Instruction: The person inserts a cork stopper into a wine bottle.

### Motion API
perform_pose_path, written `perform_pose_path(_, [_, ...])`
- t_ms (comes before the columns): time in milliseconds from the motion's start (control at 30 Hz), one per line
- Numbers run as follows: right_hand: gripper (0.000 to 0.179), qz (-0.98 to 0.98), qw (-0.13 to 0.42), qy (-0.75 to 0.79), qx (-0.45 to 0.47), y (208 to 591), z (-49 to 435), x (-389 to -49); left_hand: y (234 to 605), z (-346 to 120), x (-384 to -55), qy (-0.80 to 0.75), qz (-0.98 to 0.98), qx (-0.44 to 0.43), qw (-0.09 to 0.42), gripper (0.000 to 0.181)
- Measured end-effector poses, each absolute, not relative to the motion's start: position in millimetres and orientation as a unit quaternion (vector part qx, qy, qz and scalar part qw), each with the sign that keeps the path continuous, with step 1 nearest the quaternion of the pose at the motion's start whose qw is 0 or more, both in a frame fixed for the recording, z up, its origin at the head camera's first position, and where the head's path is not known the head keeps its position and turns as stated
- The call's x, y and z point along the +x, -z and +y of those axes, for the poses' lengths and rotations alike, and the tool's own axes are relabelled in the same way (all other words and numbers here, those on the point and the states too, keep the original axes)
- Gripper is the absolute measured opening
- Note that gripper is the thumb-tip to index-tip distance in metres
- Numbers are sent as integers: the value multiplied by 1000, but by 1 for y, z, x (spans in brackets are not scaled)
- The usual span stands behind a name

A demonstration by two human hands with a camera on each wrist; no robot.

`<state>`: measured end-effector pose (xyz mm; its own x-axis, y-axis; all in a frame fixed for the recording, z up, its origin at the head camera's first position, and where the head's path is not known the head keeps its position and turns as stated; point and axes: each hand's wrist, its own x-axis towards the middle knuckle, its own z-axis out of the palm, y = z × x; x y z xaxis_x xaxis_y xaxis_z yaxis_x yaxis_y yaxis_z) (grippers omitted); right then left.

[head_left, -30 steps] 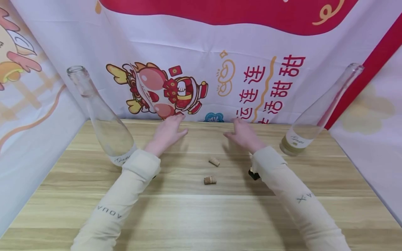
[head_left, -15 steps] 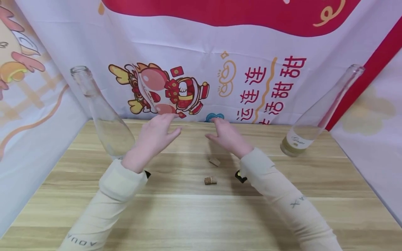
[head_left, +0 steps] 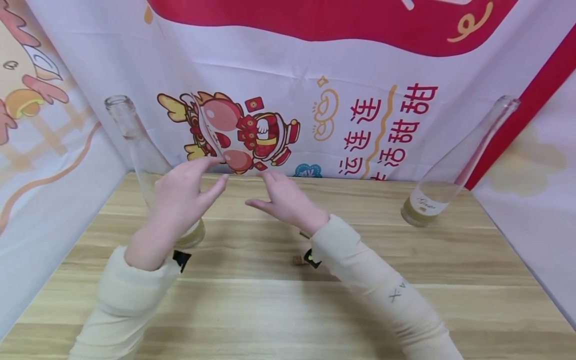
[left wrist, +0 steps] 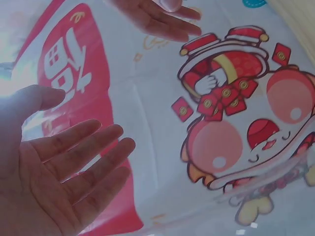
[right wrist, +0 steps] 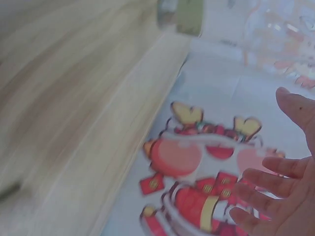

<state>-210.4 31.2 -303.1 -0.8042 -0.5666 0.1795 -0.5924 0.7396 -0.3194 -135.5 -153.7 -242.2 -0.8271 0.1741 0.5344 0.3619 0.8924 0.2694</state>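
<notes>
My left hand [head_left: 180, 200] is raised over the left side of the table, in front of a clear glass bottle [head_left: 143, 145] and hiding much of it. In the left wrist view the left hand's palm [left wrist: 54, 182] shows with fingers spread, holding nothing. My right hand [head_left: 290, 202] hovers near the middle back of the table, fingers extended; the right wrist view shows that hand [right wrist: 280, 196] apart from the bottle [right wrist: 221, 22]. A cork [head_left: 298, 260] lies beside the right sleeve, and a second cork [head_left: 304, 234] is mostly hidden by that arm.
Another clear bottle [head_left: 438, 180] with a white label stands at the right back of the wooden table [head_left: 252, 320]. A printed white and red cloth [head_left: 270, 65] hangs behind the table. Small black devices [head_left: 182, 260] sit at the wrists.
Both hands have moved left and slightly nearer, the left one now in front of the left bottle. The right sleeve now partly covers the corks. The bottles stand where they were.
</notes>
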Motion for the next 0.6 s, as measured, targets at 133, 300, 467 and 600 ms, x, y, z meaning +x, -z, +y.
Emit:
perform_pose_path(133, [73, -921, 29, -199, 335, 298, 10, -204, 237, -166, -126, 203, -921, -141, 300, 33])
perform_pose_path(300, [76, -918, 4, -204, 340, 295, -14, -196, 233, -180, -116, 221, -905, -135, 337, 31])
perform_pose_path(467, [77, -910, -10, -226, 348, 295, -36, -191, 231, -195, -108, 222, -901, -109, 356, 28])
perform_pose_path(600, [76, -903, -7, -247, 351, 300, -52, -190, 232, -206, -106, 245, -895, -90, 362, 27])
